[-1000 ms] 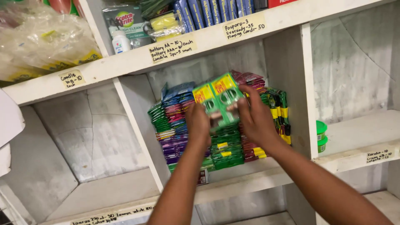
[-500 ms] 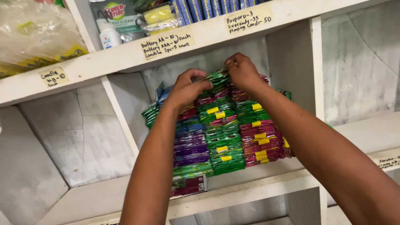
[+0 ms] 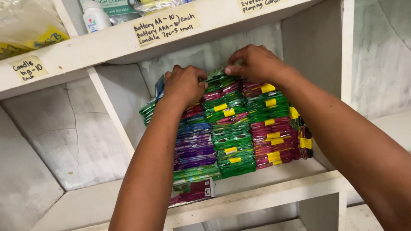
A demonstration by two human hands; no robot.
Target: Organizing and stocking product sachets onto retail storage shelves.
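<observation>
Both hands are working at the top of the stacks of sachet packets [image 3: 233,128], which are standing in a narrow white shelf compartment [image 3: 265,194] near the middle of the view, filling it almost up to the shelf board [image 3: 128,40] overhead. The left hand [image 3: 185,84] is sitting at about eleven o'clock from the stacks' middle, its fingers curled down and clenched over the top packets of the left, blue and purple column. The right hand [image 3: 256,64] is lying at about one o'clock, fingers bent and the thumb and forefinger pinching the upper edge of the green packets in the middle column. Judging from this, the step in hand is the seating and squaring of the topmost packets so that the columns are sitting flush. The next move is probably calling for a light downward and backward press, with both hands keeping the top layers from sliding forward, since the left column is leaning out at its upper left and a dark red packet [image 3: 195,191] at six o'clock is already poking over the shelf's front edge. A white bottle [image 3: 95,17] is standing on the board above at eleven o'clock, well apart from the hands.
</observation>
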